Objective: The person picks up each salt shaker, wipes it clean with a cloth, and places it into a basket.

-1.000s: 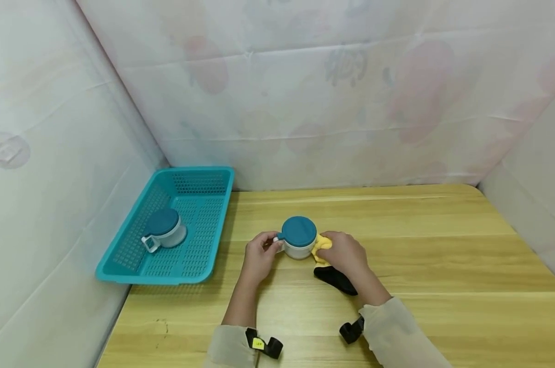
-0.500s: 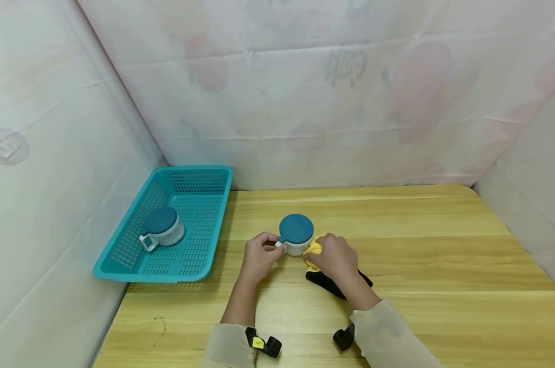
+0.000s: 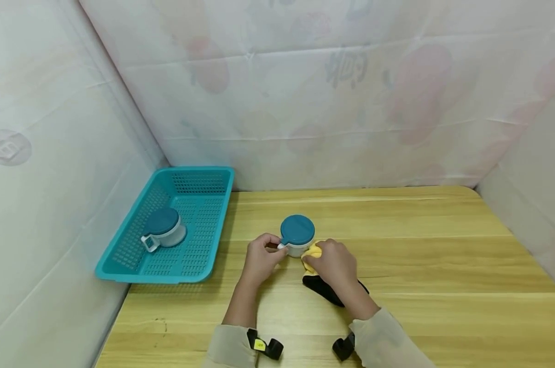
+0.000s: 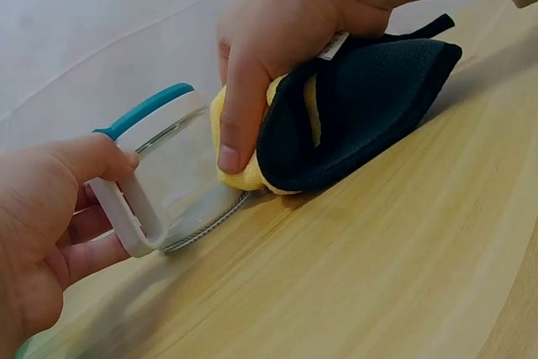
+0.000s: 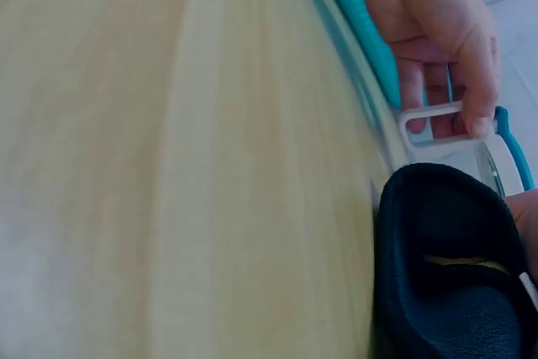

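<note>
A glass seasoning jar with a round teal lid (image 3: 297, 229) and a white handle stands on the wooden table in front of the person. My left hand (image 3: 261, 257) grips its handle (image 4: 126, 216) from the left, the thumb on top in the left wrist view. Bunched in my right hand (image 3: 334, 263) is a cleaning cloth (image 4: 361, 111), yellow on one face and black on the other. Its yellow part meets the right side of the jar's glass wall (image 4: 181, 182). The black part (image 5: 445, 292) trails loosely below that hand, toward the person.
At the left stands a teal plastic basket (image 3: 219, 240), overhanging the table's left edge. Inside it lies a similar lidded jar (image 3: 164, 228). Printed cloth walls (image 3: 277, 112) rise behind and at both sides of the wooden table (image 3: 443, 245).
My right hand and the cloth have shifted left and nearer the person, from the jar's right side toward its front right. The jar's handle has turned slightly toward the person.
</note>
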The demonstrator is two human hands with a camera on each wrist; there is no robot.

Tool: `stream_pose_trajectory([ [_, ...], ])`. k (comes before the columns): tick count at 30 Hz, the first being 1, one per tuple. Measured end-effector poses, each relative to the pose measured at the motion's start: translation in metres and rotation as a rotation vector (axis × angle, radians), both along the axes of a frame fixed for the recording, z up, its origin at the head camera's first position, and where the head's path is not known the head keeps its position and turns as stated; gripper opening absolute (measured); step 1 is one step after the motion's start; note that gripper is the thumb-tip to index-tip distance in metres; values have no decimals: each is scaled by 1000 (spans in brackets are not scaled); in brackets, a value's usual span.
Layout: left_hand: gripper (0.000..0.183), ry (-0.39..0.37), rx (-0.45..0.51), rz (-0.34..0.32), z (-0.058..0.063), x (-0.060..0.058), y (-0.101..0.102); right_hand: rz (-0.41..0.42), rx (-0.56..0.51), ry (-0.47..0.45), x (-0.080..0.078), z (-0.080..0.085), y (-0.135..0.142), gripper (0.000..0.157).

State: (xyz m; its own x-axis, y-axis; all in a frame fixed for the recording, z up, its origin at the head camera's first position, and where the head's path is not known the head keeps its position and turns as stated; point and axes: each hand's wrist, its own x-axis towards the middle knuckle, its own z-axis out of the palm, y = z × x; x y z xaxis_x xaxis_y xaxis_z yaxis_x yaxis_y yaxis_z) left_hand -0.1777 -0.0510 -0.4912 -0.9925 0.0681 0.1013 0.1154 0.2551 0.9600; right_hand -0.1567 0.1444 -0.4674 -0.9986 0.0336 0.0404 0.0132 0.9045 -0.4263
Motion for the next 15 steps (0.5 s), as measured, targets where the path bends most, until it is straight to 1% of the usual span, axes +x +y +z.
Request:
stream_pose_trajectory([
  [2,11,10,7,-15,-2,0,0,1,-15,-4,0,0,2,47],
  [5,11,2,8,-24,-4,0,0,10,-33,-11,-1,1,7,49],
  [8,11,-10,7,-24,-6,0,-1,25,-42,5,-2,5,10,50],
  [12,10,-17,6,-21,-5,-1,-3,41,-51,38,-3,11,12,51],
  [15,10,-16,4,-18,-3,-2,-4,41,-54,47,-3,16,11,52],
])
